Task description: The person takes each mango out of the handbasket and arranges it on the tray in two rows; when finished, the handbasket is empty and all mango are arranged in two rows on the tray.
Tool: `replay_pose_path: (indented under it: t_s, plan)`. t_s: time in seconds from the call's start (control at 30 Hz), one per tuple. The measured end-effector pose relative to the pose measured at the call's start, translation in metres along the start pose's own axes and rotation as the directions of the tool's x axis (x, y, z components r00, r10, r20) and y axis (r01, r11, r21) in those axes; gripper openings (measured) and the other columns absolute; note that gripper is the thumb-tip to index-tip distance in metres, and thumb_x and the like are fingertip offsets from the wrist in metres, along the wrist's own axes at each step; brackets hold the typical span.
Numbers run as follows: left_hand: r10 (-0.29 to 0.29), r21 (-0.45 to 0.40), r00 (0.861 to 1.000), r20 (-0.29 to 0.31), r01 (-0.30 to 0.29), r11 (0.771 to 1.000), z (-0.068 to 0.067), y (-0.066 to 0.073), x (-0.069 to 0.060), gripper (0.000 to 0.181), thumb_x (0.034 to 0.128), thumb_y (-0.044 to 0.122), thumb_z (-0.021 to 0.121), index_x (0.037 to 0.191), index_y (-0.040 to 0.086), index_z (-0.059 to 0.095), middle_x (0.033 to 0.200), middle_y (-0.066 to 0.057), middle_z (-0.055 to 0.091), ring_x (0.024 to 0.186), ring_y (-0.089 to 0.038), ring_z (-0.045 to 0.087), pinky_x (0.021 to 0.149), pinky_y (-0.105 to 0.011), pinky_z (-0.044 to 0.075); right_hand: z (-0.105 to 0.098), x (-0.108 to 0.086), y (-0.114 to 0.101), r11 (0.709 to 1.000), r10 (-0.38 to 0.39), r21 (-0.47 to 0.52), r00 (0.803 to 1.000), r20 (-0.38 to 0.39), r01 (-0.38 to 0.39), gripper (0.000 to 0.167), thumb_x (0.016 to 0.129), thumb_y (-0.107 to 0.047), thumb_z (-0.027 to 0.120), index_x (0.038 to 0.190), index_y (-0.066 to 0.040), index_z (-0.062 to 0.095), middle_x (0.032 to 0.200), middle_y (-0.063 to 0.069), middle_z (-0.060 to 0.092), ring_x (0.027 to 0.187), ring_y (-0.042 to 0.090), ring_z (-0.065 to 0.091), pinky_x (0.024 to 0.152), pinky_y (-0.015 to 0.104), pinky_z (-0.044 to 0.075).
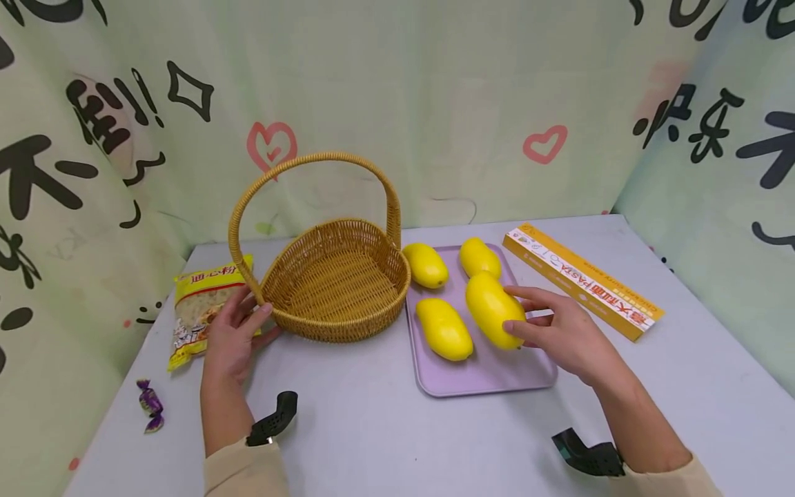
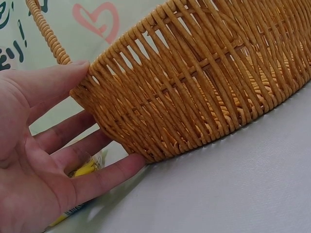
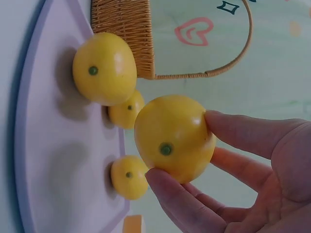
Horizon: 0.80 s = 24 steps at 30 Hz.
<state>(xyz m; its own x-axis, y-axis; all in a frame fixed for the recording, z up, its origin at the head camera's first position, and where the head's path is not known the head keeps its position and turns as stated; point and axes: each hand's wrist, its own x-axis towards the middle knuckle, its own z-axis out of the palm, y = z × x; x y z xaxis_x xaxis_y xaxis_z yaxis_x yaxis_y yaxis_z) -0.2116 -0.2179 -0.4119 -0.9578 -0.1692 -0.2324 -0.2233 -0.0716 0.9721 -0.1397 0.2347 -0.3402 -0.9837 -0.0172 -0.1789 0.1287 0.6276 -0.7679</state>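
Observation:
My right hand [image 1: 568, 331] pinches a yellow mango [image 1: 493, 310] between thumb and fingers; the right wrist view shows this mango [image 3: 172, 136] held above the tray with its stem spot towards the camera. Beneath it is a light purple tray [image 1: 497, 379]. Around the held one are other mangoes: one at front left [image 1: 444, 330], one at back left [image 1: 425, 266] and one behind [image 1: 479, 257]. My left hand [image 1: 236, 338] touches the left end of a wicker basket [image 1: 335, 283]. Its fingers [image 2: 112, 174] extend fairly straight against the weave, thumb at the rim.
A yellow bag of pasta [image 1: 201, 310] lies left of the basket, partly behind my left hand. Nearer the left edge is a purple wrapped candy [image 1: 150, 406]. A long orange pasta box [image 1: 584, 279] lies right of the tray. Curtains [image 1: 459, 103] surround the table [image 1: 373, 428].

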Motion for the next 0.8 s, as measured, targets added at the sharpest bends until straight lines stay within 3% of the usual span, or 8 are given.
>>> replay_pose_path:
  t_s: [0.37,0.8]
  plan:
    - [-0.002,-0.007,1.0,-0.007,0.002,1.0,0.0,-0.001,0.0,0.067,0.1025,0.02,0.066,0.16,0.04,0.037,0.166,-0.002,0.036,0.143,-0.021,0.046,0.096,-0.032,0.06,-0.002,-0.008,0.024,0.998,0.056,-0.027,0.998,0.03,-0.055,0.065,0.098,-0.033,0.071,0.156,-0.016,0.047,0.143,0.026,0.051,0.104,0.027,0.066,0.083,0.033,0.061]
    - [-0.001,-0.021,1.0,-0.007,0.001,1.0,0.0,-0.001,0.001,0.066,0.1029,0.018,0.065,0.16,0.039,0.037,0.166,-0.003,0.036,0.142,-0.021,0.047,0.095,-0.033,0.06,0.009,0.006,0.042,0.991,0.109,-0.077,0.994,0.02,-0.107,0.065,0.098,-0.035,0.07,0.155,-0.013,0.048,0.141,0.03,0.052,0.096,0.026,0.064,0.078,0.031,0.054]
